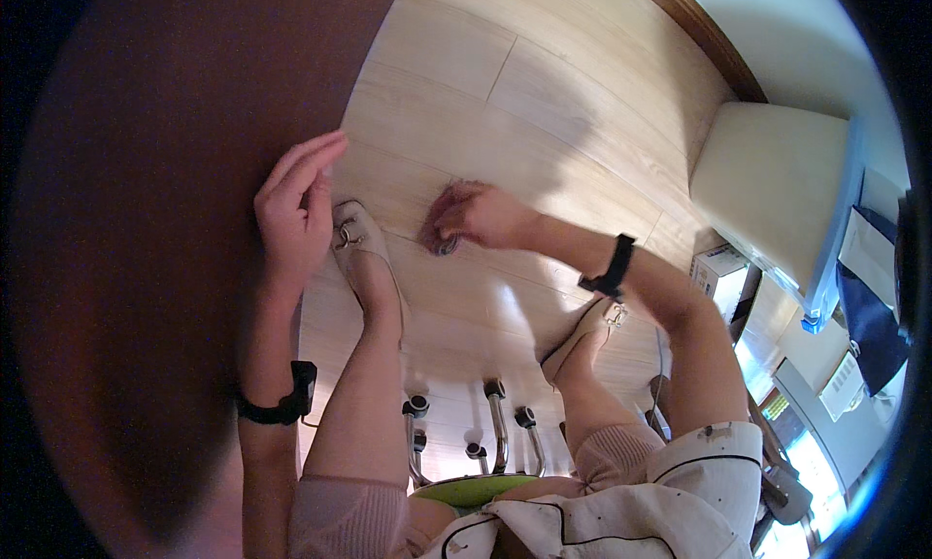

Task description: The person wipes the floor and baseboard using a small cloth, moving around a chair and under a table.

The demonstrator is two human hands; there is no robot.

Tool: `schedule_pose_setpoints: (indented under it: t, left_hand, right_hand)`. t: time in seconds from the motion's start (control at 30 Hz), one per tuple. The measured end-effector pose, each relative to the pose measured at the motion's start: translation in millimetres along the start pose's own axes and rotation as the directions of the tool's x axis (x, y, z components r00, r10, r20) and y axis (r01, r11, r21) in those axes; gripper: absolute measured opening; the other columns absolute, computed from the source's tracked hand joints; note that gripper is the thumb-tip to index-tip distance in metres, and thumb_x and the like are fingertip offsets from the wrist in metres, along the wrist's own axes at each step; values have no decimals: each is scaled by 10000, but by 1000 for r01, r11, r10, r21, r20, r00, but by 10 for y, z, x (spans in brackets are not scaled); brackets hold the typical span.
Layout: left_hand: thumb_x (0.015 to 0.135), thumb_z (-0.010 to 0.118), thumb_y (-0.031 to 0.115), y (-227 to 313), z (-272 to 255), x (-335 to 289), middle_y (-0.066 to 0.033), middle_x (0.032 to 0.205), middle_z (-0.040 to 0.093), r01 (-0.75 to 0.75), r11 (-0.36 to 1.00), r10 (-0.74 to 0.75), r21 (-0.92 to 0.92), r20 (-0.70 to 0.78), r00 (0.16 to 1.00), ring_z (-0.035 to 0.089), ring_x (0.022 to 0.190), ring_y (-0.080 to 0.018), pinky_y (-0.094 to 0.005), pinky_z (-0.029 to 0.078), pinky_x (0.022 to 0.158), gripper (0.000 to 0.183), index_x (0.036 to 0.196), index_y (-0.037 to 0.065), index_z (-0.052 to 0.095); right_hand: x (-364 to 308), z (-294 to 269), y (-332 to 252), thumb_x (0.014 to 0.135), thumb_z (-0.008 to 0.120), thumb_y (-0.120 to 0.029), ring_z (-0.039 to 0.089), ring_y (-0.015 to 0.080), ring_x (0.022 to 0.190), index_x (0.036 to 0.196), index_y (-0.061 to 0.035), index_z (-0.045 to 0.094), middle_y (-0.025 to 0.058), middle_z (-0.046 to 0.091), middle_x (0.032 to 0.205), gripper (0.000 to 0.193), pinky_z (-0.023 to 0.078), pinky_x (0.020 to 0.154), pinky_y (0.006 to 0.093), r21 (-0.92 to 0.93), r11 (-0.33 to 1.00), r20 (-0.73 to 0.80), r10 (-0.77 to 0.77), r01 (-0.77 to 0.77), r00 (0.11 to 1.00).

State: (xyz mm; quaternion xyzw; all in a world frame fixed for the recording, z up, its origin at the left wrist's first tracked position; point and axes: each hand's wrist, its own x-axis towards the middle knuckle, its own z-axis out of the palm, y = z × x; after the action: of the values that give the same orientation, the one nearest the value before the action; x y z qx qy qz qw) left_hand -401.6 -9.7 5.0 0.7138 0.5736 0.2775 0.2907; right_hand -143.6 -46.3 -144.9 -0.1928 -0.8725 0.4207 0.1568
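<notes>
A dark red bundle [434, 231] is hanging over or resting on the wood floor [456, 102], contact being unclear, between two pale shoes [380, 253]. The right hand [485, 217] is pinching it. The left hand [296, 209] is holding its fingers together beside a dark brown surface [175, 190]; whether it is gripping anything, I cannot tell.

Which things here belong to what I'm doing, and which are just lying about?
Likely part of it:
Reddish-purple, rounded, crumpled-looking bundle in your right hand
Left hand, near the large dark brown flat surface; grip unclear

Apparently just about:
Cream-topped, rectangular, pale-blue-sided block
White, rectangular, cardboard-looking box beside it
</notes>
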Motion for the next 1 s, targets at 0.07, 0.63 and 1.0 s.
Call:
schedule_pose_setpoints:
  t: [0.07,0.63,1.0]
  left_hand:
    - [951,523,21,-6,-28,-48,-133,1150,673,30,999,-30,33,3,1000,631,1091,-245,-344,480,952,217,1107,-4,672]
    - [932,551,33,-121,95,-31,-125,1138,673,38,998,-40,44,45,998,637,1069,-227,-324,475,943,218,1114,6,667]
    - [886,551,3,-311,498,-197,-199,1280,573,70,983,-130,168,381,915,561,1185,-338,-373,423,1024,379,1265,0,564]
  right_hand:
    - [96,-220,208,836,599,-189,628,222,980,1059,-218,675,-19,683,1053,238,469,899,411,-25,997,36,70,-69,997]
    - [-828,163,-255,833,597,-174,501,252,1202,1147,-140,636,12,602,1266,318,413,1011,435,-274,934,-21,235,-231,972]
    - [-492,-1096,509,821,587,-60,594,322,952,1069,-192,660,59,694,1065,290,509,816,413,-139,673,-649,492,-726,580]
